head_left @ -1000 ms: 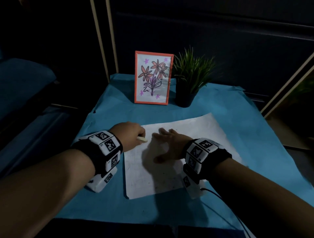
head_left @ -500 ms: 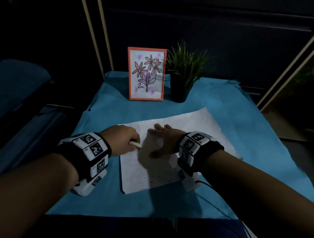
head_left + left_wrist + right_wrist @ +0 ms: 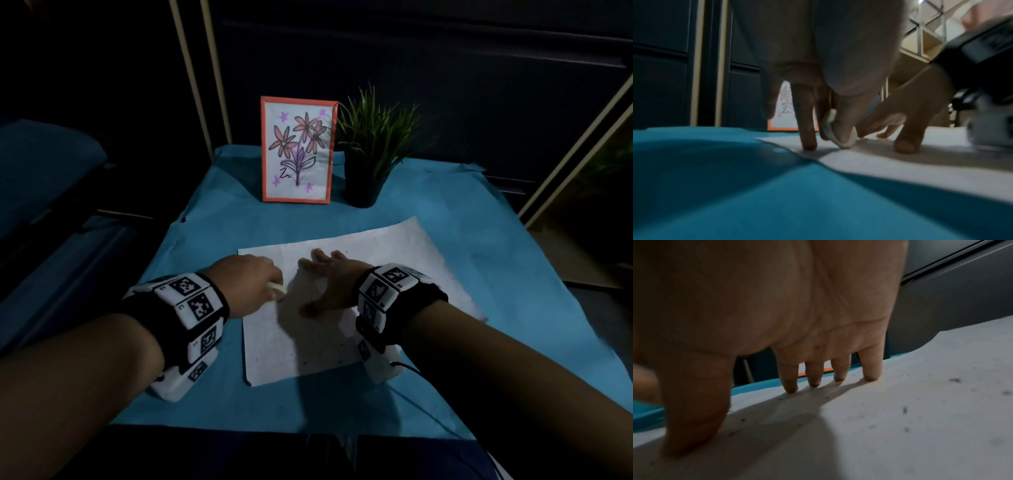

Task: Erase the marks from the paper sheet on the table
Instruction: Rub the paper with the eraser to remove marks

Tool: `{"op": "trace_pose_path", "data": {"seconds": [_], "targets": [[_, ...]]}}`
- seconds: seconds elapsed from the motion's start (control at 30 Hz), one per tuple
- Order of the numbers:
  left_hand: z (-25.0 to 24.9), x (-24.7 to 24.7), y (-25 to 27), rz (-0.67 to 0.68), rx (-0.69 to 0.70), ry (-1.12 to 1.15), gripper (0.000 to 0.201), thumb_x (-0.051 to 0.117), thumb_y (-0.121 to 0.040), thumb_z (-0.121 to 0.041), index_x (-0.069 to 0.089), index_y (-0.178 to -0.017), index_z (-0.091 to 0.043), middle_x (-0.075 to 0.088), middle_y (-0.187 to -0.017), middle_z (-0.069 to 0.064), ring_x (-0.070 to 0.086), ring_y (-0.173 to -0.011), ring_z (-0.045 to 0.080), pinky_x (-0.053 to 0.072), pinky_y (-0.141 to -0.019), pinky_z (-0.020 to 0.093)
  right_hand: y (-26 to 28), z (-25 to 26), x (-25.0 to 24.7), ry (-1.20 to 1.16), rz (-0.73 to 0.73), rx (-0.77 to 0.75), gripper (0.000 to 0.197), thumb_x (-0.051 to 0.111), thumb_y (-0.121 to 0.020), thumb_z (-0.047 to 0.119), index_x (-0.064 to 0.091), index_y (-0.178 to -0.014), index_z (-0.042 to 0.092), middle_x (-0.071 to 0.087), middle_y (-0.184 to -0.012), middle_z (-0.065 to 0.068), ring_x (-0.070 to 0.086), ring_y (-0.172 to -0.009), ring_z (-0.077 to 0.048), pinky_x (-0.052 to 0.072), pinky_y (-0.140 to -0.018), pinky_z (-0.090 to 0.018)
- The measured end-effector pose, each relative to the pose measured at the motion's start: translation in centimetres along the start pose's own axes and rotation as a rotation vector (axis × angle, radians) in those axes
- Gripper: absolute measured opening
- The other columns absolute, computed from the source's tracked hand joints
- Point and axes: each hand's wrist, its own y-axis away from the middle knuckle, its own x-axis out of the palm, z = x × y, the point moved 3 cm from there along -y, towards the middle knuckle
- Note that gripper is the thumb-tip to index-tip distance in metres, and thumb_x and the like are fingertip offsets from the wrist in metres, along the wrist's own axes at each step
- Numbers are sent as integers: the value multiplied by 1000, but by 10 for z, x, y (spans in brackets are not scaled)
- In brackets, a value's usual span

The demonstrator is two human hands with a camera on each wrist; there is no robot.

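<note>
A white paper sheet [image 3: 394, 263] lies on the blue tablecloth [image 3: 496, 246]. My left hand [image 3: 250, 284] pinches a white eraser [image 3: 278, 289] and holds its tip down on the sheet near the left edge; in the left wrist view the eraser [image 3: 840, 134] touches the paper [image 3: 900, 164] beside one straight finger. My right hand [image 3: 329, 277] lies flat on the sheet with its fingers spread, and the fingertips [image 3: 870, 374] press the paper [image 3: 920, 418]. Dark eraser crumbs [image 3: 904, 409] are scattered over the sheet. No clear marks show.
A framed flower drawing [image 3: 298, 150] and a potted plant [image 3: 370, 150] stand at the back of the table. A dark wall is behind them. A cable [image 3: 407, 368] runs from the right wrist unit over the cloth.
My left hand has drawn the eraser a little toward me along the sheet's left part. The right hand has stayed flat on the paper. The view has shifted slightly.
</note>
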Motion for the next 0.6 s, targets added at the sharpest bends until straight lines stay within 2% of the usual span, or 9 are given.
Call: {"op": "trace_pose_path", "data": {"seconds": [0.1, 0.17, 0.27, 0.47, 0.6], "targets": [[0, -2, -4, -54, -27, -4, 24, 50, -97, -39, 65, -108, -23, 60, -109, -5, 56, -100, 18, 42, -82, 29, 0, 0, -1, 9, -13, -2, 95, 63, -79, 61, 3, -150, 38, -7, -159, 11, -6, -147, -21, 13, -115, -51], [-2, 0, -1, 7, 14, -17, 22, 51, -97, -35, 66, -109, -23, 60, -109, -4, 57, -99, 19, 42, -81, 28, -1, 0, 0, 9, -10, 8, 96, 63, -78, 62, 3, -150, 39, -8, -159, 12, -6, -147, -20, 13, -115, -51], [-5, 5, 11, 108, 68, -33, 25, 50, -97, -38, 67, -110, -24, 60, -107, -5, 58, -98, 18, 44, -80, 29, -2, -1, 1, 5, -2, 17, 98, 63, -77, 63, 2, -150, 40, -9, -159, 12, -7, -147, -19, 11, -116, -51], [-1, 1, 6, -36, -31, -23, 24, 46, -99, -34, 61, -112, -21, 57, -113, -3, 57, -101, 20, 40, -80, 28, -1, -1, 1, 5, -5, 6, 96, 62, -79, 61, 2, -150, 39, -9, -159, 11, -7, -147, -19, 11, -116, -51], [-5, 8, 13, 74, 46, -17, 22, 48, -99, -35, 64, -109, -24, 57, -110, -5, 56, -99, 17, 40, -79, 26, -2, -1, 2, 11, -6, 23, 98, 62, -78, 63, 1, -150, 39, -10, -159, 11, -7, -147, -19, 10, -116, -50]]}}
